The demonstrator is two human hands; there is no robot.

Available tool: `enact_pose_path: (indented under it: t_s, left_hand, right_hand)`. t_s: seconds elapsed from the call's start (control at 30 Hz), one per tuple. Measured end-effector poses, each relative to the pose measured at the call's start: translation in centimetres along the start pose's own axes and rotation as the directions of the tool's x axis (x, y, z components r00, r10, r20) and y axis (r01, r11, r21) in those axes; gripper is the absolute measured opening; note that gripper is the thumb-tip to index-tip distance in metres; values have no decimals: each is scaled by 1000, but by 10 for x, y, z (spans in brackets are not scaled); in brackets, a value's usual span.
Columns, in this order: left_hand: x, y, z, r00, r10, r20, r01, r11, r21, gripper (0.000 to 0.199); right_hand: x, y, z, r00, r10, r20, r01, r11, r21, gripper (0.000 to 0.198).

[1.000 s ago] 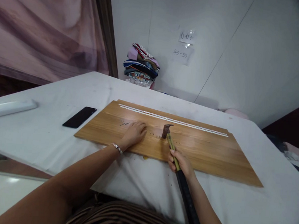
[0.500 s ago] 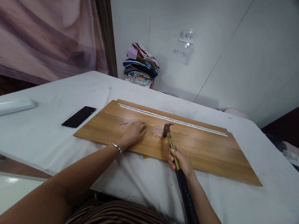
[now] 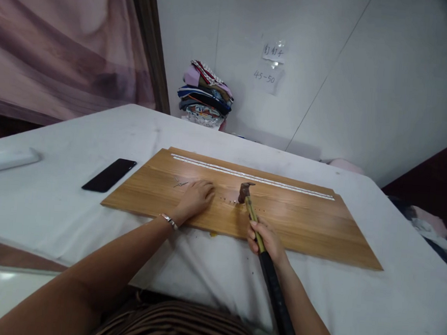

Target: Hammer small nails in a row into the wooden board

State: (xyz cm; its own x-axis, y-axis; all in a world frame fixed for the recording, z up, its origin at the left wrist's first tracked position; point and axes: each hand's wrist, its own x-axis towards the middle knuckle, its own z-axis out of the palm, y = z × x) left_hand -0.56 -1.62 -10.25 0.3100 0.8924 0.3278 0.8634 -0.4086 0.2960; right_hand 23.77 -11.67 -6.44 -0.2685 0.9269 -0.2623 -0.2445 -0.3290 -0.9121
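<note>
A wooden board [image 3: 311, 230] lies flat in front of me, with two pale strips fixed along its far side. My right hand [image 3: 266, 239] grips a claw hammer [image 3: 249, 208] by the yellow part of its handle; the black end runs back along my forearm. The rusty head is at a row of small nail heads [image 3: 230, 201] in the board's middle; contact is hard to tell. To the left of that row my left hand [image 3: 195, 201] rests palm down on the board, fingers lying on the wood. Several loose nails [image 3: 180, 183] lie just beyond it.
A black phone [image 3: 109, 175] lies left of the board on the white-covered table [image 3: 64, 197]. Farther left is a white object [image 3: 7, 160]. Folded clothes [image 3: 205, 95] are stacked by the wall, and a pink curtain [image 3: 64, 39] hangs at left.
The whole view has shifted slightly. Hammer and both hands keep nearly the same places over the board, with the hammer head still at the nail row.
</note>
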Motion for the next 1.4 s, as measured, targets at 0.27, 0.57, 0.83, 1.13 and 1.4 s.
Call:
enact_pose_path:
  t_s: [0.27, 0.57, 0.83, 1.13, 1.4]
  left_hand:
    - [1, -4, 5, 1000, 2, -8, -3, 999, -40, 27]
    - [0, -3, 3, 1000, 11, -4, -11, 1000, -16, 27]
    - [0, -2, 4, 1000, -9, 4, 9, 1000, -12, 27]
    - [-1, -1, 2, 1000, 5, -22, -6, 999, -44, 25]
    - [-2, -3, 6, 1000, 3, -21, -4, 1000, -27, 26]
  right_hand:
    - [2, 5, -4, 1000, 7, 9, -7, 999, 44, 38]
    - [1, 3, -3, 1000, 11, 22, -11, 999, 32, 38]
    - [1, 6, -8, 999, -17, 36, 16, 999, 34, 37]
    - [4, 8, -10, 1000, 1, 28, -1, 1000, 13, 38]
    - [1, 7, -6, 1000, -5, 8, 5, 1000, 18, 42]
